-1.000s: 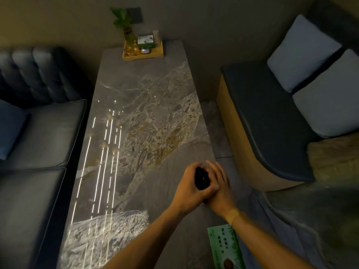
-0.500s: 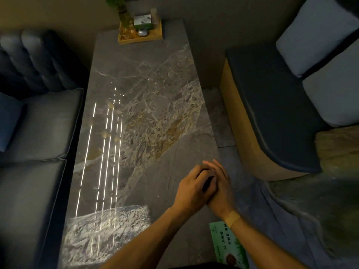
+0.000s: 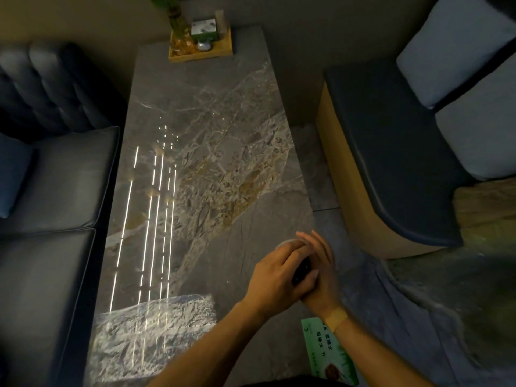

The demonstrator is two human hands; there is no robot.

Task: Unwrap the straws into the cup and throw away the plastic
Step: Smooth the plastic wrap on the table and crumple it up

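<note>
Your L hand (image 3: pixel 275 277) curls round a dark item (image 3: pixel 301 270), can't tell what, over table (image 3: pixel 201 113) near edge. R hand (image 3: pixel 321 272) cups beneath, fingers straight. Pale rim (image 3: pixel 289 243), maybe cup, behind L fingers. Green card (image 3: pixel 326 350) under R wrist.

Green card (image 3: pixel 329 351), lying under the right wrist, below and behind the fingers: dark Chinese characters printed in rows along its length. Legible: 不剩饭, 不剩菜, and a lone 从. Another character at the card's edge beside the wrist is cut off, unreadable. Small pale logo near the card's upper corner, too small to make out. Finer print lower on the card is blurred. No other readable writing.
</note>
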